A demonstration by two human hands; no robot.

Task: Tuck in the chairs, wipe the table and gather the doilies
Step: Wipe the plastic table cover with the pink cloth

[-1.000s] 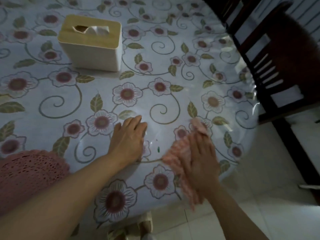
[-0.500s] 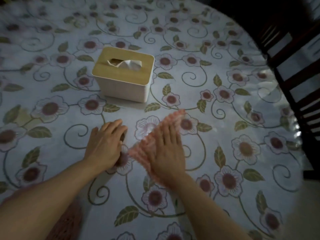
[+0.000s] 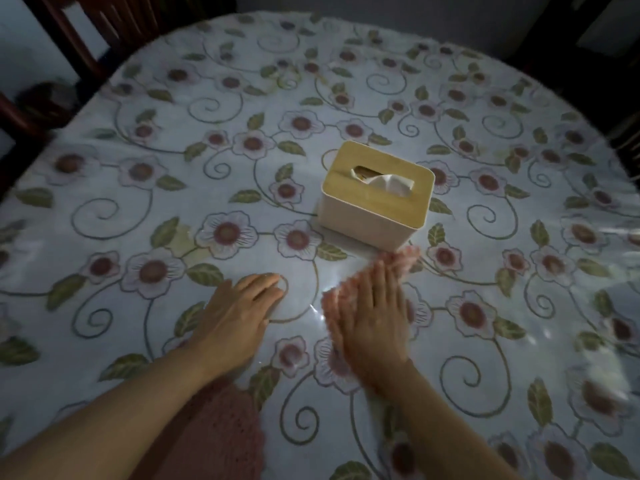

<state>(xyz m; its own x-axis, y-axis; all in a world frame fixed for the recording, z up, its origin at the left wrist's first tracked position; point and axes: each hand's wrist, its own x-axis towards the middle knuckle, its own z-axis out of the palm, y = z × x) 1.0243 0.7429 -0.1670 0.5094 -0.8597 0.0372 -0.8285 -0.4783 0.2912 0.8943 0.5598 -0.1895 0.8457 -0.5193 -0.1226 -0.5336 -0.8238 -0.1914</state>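
- Cloth: pink, soft and thin, lying flat on the bench under the right hand. Its far corner shows beyond the fingertips, just short of the tissue box; a second edge shows to the left of the palm. The weave is blurred and cannot be identified.
- Handling, cloth: judged light and limp. It carries no shape of its own, so it moves only where the palm presses it. Keep the hand flat over its middle; a pinch at one corner would likely let the rest fold or trail.
- Right hand: fingers straight and close together, palm down, pressing the cloth onto the bench.
- Left hand: fingers extended and relaxed, resting flat on the bench beside the right hand, holding nothing. It appears to act as a brace.
- Doily: pink crocheted piece at the near edge, partly hidden beneath the left forearm. Judged soft, open-worked and easily snagged; lift it from the rim with several fingers rather than dragging it.
- Bench surface: floral covering with a glossy sheen that reflects light, judged smooth and slippery, so the cloth should glide with little resistance.
- Tissue box: upright, wood-coloured lid, one tissue protruding, directly ahead of the cloth. Judged light enough to shift if struck.
- Chairs: dark frames at the far left and right edges; whether they are fully tucked in cannot be told.
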